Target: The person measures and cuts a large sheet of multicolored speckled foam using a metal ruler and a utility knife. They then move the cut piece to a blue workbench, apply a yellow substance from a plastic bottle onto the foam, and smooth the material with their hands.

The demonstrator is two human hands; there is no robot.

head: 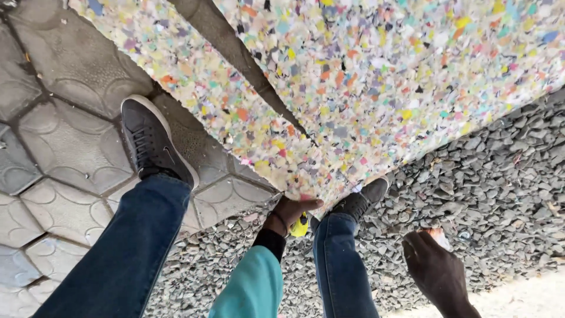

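foam slab: big sheet of multicolour rebonded foam (pixel 376 76), filling the upper middle and upper right of the frame, its low corner coming down toward the centre bottom.
the cut: there's a long split (pixel 247 65) running from the top edge down toward that low corner, so I'd say most of the length is already parted. What's left looks like the short stretch near my hand, though the very end is hidden.
left hand: my left hand (pixel 289 212) is at centre bottom, right under the foam's corner, fingers curled closed around a small yellow tool (pixel 301 227). Can't tell what kind of tool, too little of it shows.
right hand: my right hand (pixel 432 265) is lower right, well clear of the foam, fingers bent loosely with something small and pale (pixel 438 237) at the fingertips. Can't say if I'm really pinching it.
feet: shoes (pixel 154 144) on the grey pavers at left, other foot by the gravel (pixel 494 194).
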